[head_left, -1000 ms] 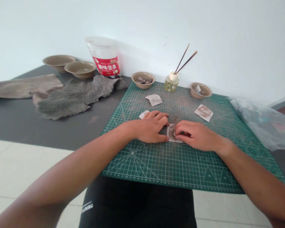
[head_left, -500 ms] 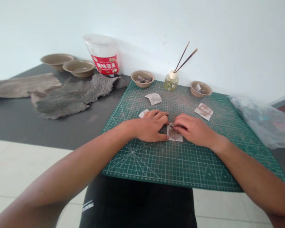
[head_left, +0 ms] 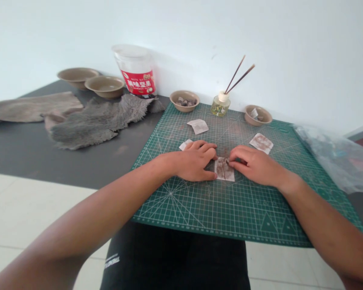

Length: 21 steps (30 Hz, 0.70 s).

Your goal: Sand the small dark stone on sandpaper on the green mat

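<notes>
A small white square of paper or cloth (head_left: 224,171), smeared with brown, lies flat on the green cutting mat (head_left: 196,209). My left hand (head_left: 196,161) rests beside it with fingers spread, thumb and index finger touching its left edge. At the square's right edge, my right hand (head_left: 249,165) has its fingers pinched together around something small and dark that I cannot make out. Part of another white piece (head_left: 185,144) shows from behind my left hand. Farther back lie a folded white piece (head_left: 199,126) and a brown-smeared one (head_left: 261,143).
Behind the mat stand a bowl of stone-like pieces (head_left: 190,102), a reed diffuser (head_left: 220,105) and a bowl with small pieces (head_left: 261,121). Clear plastic (head_left: 329,157) covers the right edge. At left are a grey ragged cloth (head_left: 93,121), a nut tub (head_left: 136,74) and two bowls.
My right hand has slid a little to the right over the square, uncovering more of its brown-smeared surface. My left hand stays at its left edge. The whole view has shifted slightly.
</notes>
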### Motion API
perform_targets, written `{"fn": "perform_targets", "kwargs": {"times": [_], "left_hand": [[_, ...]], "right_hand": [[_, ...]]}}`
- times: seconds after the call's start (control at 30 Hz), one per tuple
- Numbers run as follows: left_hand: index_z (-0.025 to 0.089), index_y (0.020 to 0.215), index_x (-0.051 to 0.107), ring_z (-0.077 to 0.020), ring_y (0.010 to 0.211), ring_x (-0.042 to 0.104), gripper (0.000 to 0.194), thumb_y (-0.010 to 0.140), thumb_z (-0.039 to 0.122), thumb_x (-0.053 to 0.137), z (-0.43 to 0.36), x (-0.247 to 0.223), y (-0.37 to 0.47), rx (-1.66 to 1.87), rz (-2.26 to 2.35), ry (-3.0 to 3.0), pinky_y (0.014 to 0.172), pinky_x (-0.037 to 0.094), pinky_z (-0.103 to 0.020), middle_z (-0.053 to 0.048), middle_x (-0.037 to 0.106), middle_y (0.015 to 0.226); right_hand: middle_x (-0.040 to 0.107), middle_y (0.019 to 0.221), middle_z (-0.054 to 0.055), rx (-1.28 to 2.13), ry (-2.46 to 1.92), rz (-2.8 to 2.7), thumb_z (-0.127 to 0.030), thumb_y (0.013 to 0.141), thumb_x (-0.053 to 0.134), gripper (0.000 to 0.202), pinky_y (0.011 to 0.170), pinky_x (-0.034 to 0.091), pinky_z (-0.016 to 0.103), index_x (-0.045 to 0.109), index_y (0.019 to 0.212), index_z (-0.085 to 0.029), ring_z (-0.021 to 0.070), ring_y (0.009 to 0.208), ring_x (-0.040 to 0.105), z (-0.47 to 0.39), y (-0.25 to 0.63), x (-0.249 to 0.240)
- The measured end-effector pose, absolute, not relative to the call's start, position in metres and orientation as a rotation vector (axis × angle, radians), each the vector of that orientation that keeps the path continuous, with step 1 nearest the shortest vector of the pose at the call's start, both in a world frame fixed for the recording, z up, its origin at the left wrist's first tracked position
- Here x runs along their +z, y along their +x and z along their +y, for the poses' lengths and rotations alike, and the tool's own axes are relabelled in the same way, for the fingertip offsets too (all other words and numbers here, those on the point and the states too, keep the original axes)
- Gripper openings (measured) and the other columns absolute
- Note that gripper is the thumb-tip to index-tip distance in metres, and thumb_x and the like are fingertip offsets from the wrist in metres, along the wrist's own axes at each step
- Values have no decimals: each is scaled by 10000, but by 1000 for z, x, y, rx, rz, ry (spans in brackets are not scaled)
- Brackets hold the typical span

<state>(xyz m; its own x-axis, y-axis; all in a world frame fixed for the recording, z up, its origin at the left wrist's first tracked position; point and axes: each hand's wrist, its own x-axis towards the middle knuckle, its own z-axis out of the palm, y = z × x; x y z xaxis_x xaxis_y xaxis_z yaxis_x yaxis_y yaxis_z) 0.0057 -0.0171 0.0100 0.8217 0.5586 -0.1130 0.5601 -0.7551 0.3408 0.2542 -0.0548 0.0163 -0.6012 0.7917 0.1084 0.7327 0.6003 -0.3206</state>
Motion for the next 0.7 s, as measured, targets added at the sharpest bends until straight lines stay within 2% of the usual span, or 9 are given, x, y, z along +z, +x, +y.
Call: {"fn": "perform_targets", "kwargs": {"times": [0.2, 0.37, 0.5, 0.6, 0.7], "left_hand": [[219, 1281, 491, -360, 1485, 144, 562, 909, 641, 499, -18, 12, 6, -16, 840, 2633, 1167, 192, -533, -118, 246, 1613], [231, 1264, 492, -359, 1485, 142, 549, 894, 636, 522, -18, 12, 7, -17, 863, 2626, 1165, 191, -537, -100, 245, 1619], [225, 1285, 489, -359, 1488, 135, 572, 894, 642, 512, -17, 10, 7, -20, 843, 2634, 1166, 199, -528, -103, 244, 1620], [226, 1287, 489, -354, 1487, 140, 567, 896, 635, 513, -17, 10, 7, -5, 856, 2637, 1169, 197, -521, -102, 245, 1618], [225, 1274, 489, -357, 1484, 149, 564, 892, 638, 521, -17, 9, 6, -5, 859, 2645, 1165, 204, -528, -108, 251, 1615]], "right_hand": [[672, 1114, 42, 420, -1102, -2663, -262, 977, 533, 107, 830, 498, 330, 636, 992, -235, 192, 969, 657, -59, 247, 16], [688, 977, 41, 408, -1216, -2604, -263, 947, 582, 70, 815, 497, 348, 640, 934, -225, 198, 884, 658, -54, 254, 18], [674, 1031, 38, 580, -1047, -2668, -267, 965, 562, 88, 806, 501, 321, 643, 955, -236, 181, 919, 648, -60, 251, 19], [661, 1033, 42, 484, -1122, -2629, -258, 976, 539, 102, 821, 490, 333, 636, 959, -233, 191, 937, 640, -58, 248, 17], [653, 954, 30, 414, -1275, -2567, -253, 950, 581, 57, 775, 479, 331, 629, 934, -227, 188, 868, 633, -54, 250, 17]]}}
